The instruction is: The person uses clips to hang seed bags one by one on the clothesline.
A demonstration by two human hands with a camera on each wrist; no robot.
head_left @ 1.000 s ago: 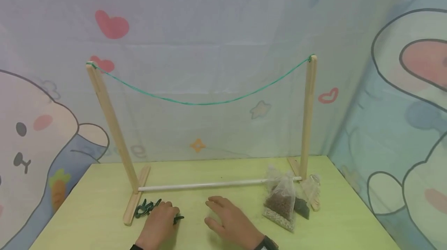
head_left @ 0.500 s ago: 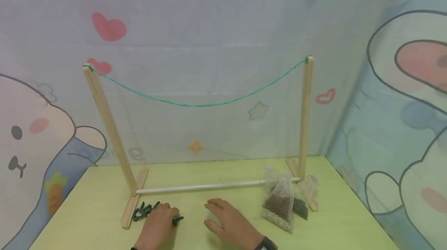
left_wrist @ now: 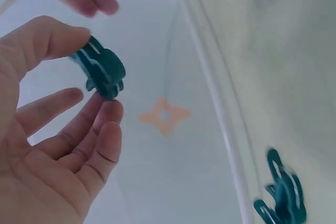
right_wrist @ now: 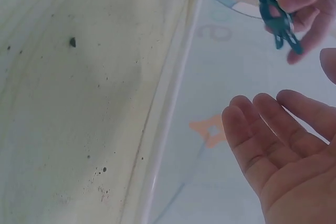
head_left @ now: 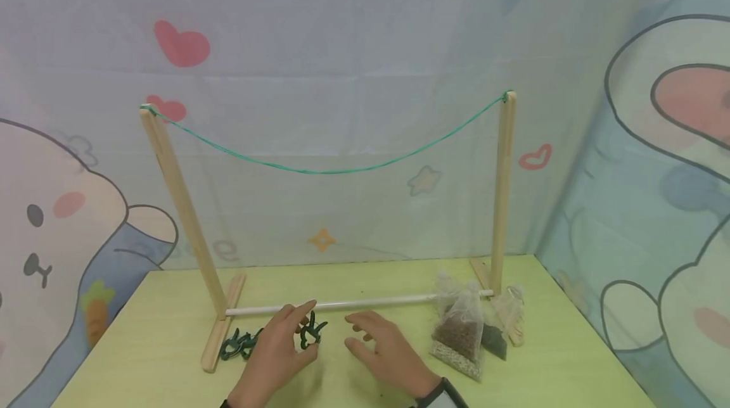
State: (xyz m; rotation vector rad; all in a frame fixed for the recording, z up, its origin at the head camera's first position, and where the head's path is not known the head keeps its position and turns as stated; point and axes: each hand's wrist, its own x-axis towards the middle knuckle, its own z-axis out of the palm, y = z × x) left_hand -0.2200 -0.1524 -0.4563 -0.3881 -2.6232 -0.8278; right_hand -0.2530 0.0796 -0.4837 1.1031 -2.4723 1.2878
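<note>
The person's left hand (head_left: 278, 350) is pinching a green clip (head_left: 310, 334) between the thumb and the fingertips, holding it up off the table (head_left: 137, 351). In the left wrist view, the thumb is pressing one end of this clip while the fingertips are touching the other. The right hand (head_left: 388, 351) is hovering just beside it, palm turned toward the left hand, with its fingers relaxed, slightly bent and gripping nothing. A dark band (head_left: 436, 392) is circling the right wrist.

More clips (head_left: 232, 346) are lying on the table to the left of the left hand, near the foot of the left post (head_left: 184, 205). A white rod (head_left: 371, 302) is running along the table behind the hands, toward the right post (head_left: 504, 192). A green string (head_left: 319, 172) is hanging in a sagging curve between the tops of the two wooden posts.

To the right of the right hand, a mesh bag (head_left: 461, 322) with brown contents is resting against a pack of pale grains (head_left: 456, 359), and a dark packet (head_left: 493, 341) is lying just beside them. A cartoon-printed cloth (head_left: 353, 78) is hanging behind everything.
</note>
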